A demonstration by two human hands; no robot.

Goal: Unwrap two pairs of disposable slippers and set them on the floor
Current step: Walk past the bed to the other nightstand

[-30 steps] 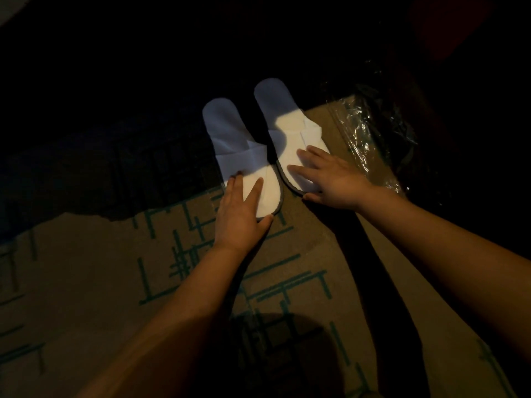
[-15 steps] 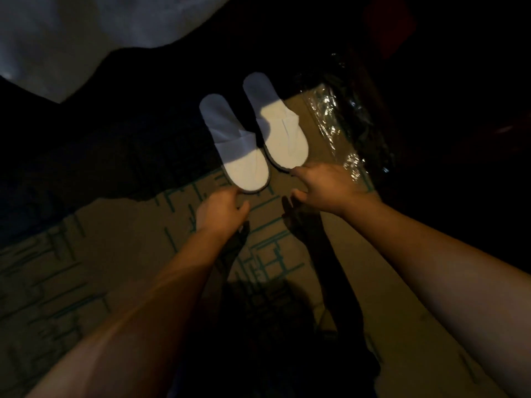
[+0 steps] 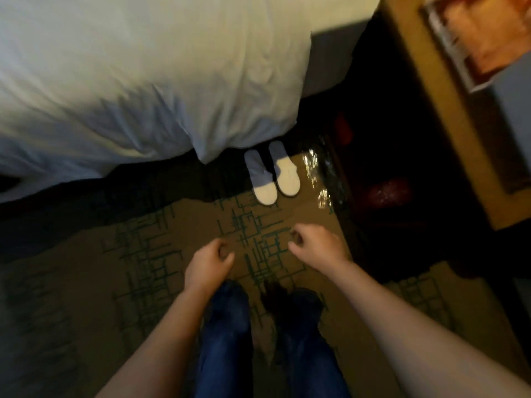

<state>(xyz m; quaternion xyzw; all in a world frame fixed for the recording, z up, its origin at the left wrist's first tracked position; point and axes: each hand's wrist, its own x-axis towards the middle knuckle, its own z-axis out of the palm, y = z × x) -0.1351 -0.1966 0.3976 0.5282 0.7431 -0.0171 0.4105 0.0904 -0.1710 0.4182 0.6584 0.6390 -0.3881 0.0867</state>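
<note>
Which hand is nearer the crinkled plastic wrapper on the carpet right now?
Right. The right hand hangs just below and slightly left of the plastic wrapper; the left hand is farther off, well to the wrapper's lower left. Neither touches it.

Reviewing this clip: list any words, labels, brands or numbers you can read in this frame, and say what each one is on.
None can be read.
Slippers: plain white, no print visible.
Clear wrapper beside them: only glare, no label legible.
Framed item on the wooden furniture at top right: too blurred to tell whether it carries text.
Carpet: green line pattern, not lettering.
</note>
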